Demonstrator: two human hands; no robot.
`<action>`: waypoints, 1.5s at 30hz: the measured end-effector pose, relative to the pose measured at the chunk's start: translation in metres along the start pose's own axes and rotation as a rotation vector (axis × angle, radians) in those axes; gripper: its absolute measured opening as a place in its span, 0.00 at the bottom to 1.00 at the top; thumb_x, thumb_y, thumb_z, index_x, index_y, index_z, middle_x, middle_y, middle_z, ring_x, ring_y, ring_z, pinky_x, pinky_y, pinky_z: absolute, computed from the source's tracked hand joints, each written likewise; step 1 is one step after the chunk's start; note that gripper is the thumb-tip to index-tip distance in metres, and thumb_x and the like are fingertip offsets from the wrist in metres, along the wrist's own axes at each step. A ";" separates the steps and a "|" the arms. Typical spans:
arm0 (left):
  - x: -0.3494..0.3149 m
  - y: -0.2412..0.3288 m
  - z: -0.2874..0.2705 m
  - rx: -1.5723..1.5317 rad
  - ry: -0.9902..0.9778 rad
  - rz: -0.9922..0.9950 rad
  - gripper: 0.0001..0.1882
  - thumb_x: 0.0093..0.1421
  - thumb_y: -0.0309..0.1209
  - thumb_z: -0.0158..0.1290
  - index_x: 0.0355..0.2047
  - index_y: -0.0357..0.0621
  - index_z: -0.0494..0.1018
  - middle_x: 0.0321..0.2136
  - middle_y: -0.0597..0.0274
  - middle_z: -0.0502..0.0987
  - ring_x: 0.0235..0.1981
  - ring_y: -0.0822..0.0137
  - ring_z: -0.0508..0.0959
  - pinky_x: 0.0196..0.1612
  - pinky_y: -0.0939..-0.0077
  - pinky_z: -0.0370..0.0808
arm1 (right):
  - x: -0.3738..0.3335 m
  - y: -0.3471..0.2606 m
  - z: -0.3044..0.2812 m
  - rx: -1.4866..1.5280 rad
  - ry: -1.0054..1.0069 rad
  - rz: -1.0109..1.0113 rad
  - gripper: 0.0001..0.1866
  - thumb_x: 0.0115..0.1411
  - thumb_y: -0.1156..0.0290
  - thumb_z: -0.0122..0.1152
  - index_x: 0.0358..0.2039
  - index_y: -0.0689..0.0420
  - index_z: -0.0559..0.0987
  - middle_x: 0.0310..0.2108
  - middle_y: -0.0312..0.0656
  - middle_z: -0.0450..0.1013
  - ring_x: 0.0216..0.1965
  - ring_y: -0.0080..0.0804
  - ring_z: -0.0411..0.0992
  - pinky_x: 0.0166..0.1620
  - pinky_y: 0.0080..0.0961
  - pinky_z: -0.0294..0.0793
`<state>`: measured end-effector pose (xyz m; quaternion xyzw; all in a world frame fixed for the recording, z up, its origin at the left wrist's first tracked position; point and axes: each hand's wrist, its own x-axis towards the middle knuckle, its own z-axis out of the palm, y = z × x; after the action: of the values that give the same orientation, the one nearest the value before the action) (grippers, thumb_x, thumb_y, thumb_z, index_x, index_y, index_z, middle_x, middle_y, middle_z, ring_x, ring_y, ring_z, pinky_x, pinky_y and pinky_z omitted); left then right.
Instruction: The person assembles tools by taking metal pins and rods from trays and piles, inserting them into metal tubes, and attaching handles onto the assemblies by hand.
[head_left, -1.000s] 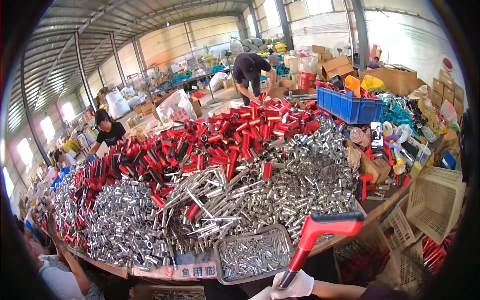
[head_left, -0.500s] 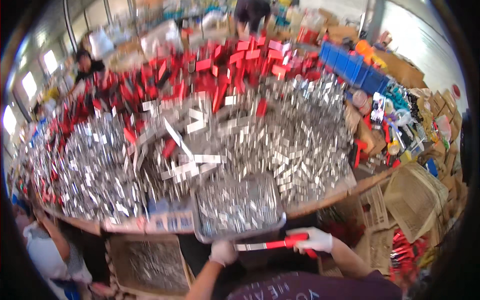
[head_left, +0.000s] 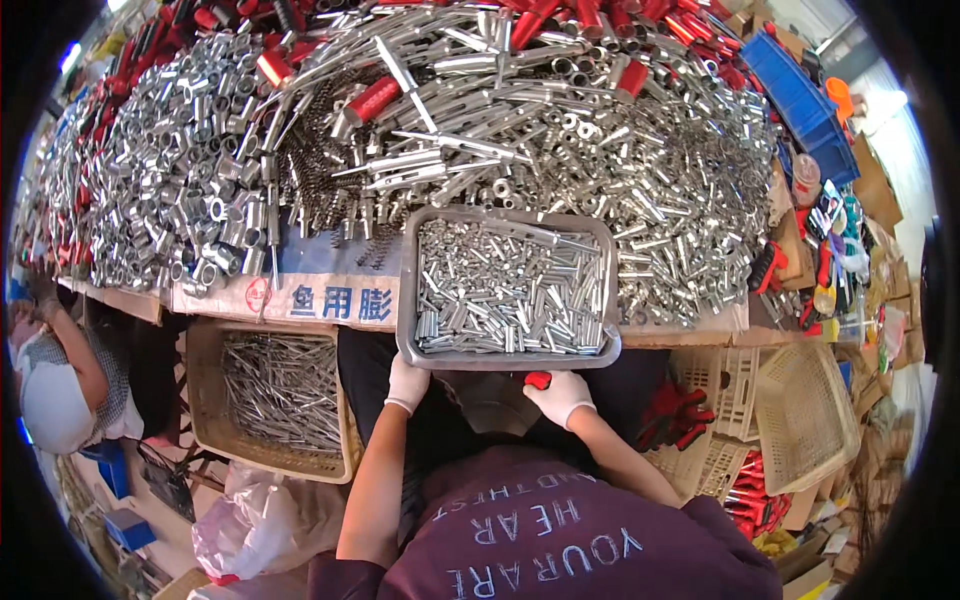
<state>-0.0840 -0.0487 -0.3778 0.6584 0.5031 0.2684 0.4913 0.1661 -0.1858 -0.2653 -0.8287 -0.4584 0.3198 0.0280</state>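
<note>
A grey tray (head_left: 408, 300) full of small metal pins and sleeves sits at the front edge of the heaped table. My left hand (head_left: 407, 386), in a white glove, is at the tray's near left corner, its fingers hidden under the rim. My right hand (head_left: 560, 397), also gloved, is closed round a red-handled tool (head_left: 537, 380) just below the tray's near side. Only the red end of the handle shows; the rest is hidden. Behind the tray lie long metal rods (head_left: 440, 160), dark springs (head_left: 315, 150) and red grips (head_left: 373, 101).
Metal sleeves (head_left: 205, 170) heap up at left, small metal parts (head_left: 690, 220) at right. A crate of rods (head_left: 345, 440) stands below left; beige baskets (head_left: 808, 415) and red handles (head_left: 757, 500) below right. Blue bins (head_left: 800, 105) line the far right. Another person's arm (head_left: 80, 350) shows at left.
The view has tipped down and steadied. The red-handled tool, earlier stretched between both hands with its metal shaft showing, is now mostly out of sight below the tray.
</note>
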 end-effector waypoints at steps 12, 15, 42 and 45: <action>0.017 -0.014 0.009 0.073 -0.073 0.035 0.21 0.55 0.31 0.57 0.48 0.34 0.73 0.37 0.46 0.80 0.43 0.54 0.80 0.48 0.64 0.74 | 0.033 -0.037 -0.011 -0.149 -0.105 -0.089 0.26 0.59 0.46 0.51 0.49 0.52 0.79 0.51 0.48 0.75 0.53 0.47 0.72 0.57 0.40 0.68; 0.004 -0.070 0.006 0.098 -0.013 0.013 0.37 0.52 0.31 0.61 0.61 0.31 0.60 0.51 0.38 0.72 0.54 0.49 0.73 0.57 0.65 0.69 | 0.028 -0.071 0.008 -0.207 -0.156 -0.175 0.26 0.60 0.49 0.42 0.46 0.55 0.79 0.49 0.51 0.75 0.50 0.52 0.73 0.52 0.46 0.71; 0.148 0.287 0.131 0.944 -0.842 0.506 0.20 0.56 0.46 0.54 0.41 0.44 0.78 0.37 0.50 0.81 0.40 0.51 0.80 0.49 0.61 0.74 | 0.016 -0.028 -0.005 0.496 0.101 -0.210 0.15 0.54 0.57 0.67 0.34 0.54 0.79 0.28 0.42 0.78 0.32 0.41 0.78 0.38 0.41 0.75; 0.280 0.512 0.126 1.057 -0.735 0.218 0.18 0.57 0.42 0.53 0.41 0.43 0.78 0.38 0.51 0.81 0.40 0.53 0.80 0.50 0.61 0.73 | 0.019 -0.029 -0.011 0.502 0.080 -0.189 0.16 0.54 0.56 0.67 0.36 0.54 0.78 0.29 0.42 0.77 0.33 0.40 0.77 0.40 0.40 0.75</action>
<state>0.3254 0.1574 0.0052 0.9073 0.2969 -0.2094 0.2115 0.1578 -0.1519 -0.2562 -0.7614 -0.4386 0.3863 0.2807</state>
